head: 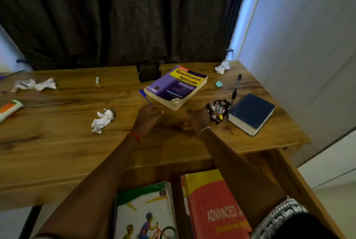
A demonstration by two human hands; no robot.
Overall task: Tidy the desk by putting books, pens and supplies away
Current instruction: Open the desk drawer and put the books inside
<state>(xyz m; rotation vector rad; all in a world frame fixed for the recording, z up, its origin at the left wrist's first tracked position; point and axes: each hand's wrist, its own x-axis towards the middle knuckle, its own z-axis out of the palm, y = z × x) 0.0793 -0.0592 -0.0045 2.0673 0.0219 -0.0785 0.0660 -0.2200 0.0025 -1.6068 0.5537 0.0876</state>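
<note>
**Stowed books below, purple book next in line**

Closest to the lens, a red book (215,210) and a picture book (144,213) lie side by side in an open compartment below the table (57,142), so part of the book-clearing looks done. Both arms reach up over the table edge towards the purple book (176,86), which lies flat with its near corner pointing between the two hands.

The left hand (147,116) sits just short of that corner, to the book's near left. Its grip is loose, with fingers lightly curled and nothing held. A blue pen (144,96) lies just beyond the hand, touching or almost touching the book's left edge. The right hand (198,121) is on the book's near right, fingers spread low over the wood and its grip empty; I cannot tell whether the fingers touch the table. A dark snack wrapper (217,110) lies just beside it, on the side away from the purple book.

The step in hand appears to be a two-handed reach for the purple book. It is thick and its near corner is dog-eared, so the next move likely calls for one hand on each side edge, fingers slid under, without sweeping the blue pen along.

Further right of the purple book lie a blue book (252,112) and a black pen (236,90); a crumpled paper (103,120) lies well to its left. All are not yet put away.
</note>
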